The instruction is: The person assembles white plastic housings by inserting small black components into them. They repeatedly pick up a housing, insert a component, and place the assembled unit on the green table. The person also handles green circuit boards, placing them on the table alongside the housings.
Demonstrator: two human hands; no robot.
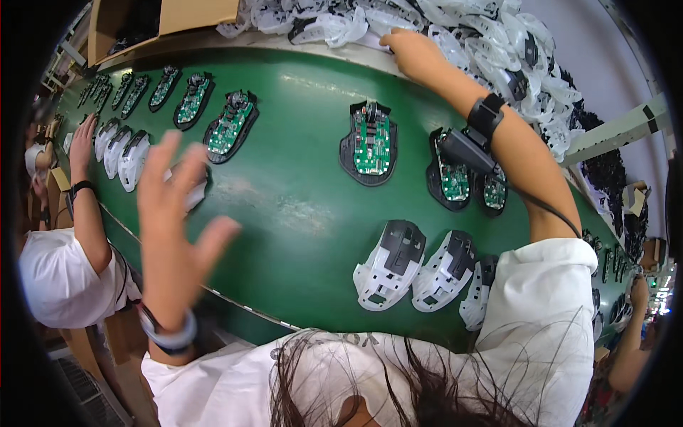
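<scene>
Long dark hair point(284, 384) hangs nearest the camera at six o'clock, over the person's white shirt point(526, 370). The left hand point(178, 220), blurred, is raised at nine o'clock with thumb and fingers spread wide and nothing visible in it; it partly hides a white shell point(198, 191). The right hand point(414, 55) reaches to one o'clock, its fingertips at the edge of a heap of translucent white parts point(491, 50); whether it grips one cannot be told. A black device point(466, 149) at the right wrist covers part of a circuit-board assembly point(453, 181) toward three o'clock. Another board on a black base point(373, 146) lies uncovered at one o'clock, and a row of similar boards point(231, 128) recedes toward ten. White-and-grey shells point(390, 265) stand at four to five o'clock, the last partly behind the sleeve. A co-worker's hand point(82, 142) is near more shells point(133, 160) beyond nine o'clock.

The green table point(284, 263) offers open room from the centre toward seven o'clock; its near edge curves past there, and a pale strip borders the far side. A cardboard box point(192, 16) sits toward eleven o'clock, its dark contents indistinct.
</scene>
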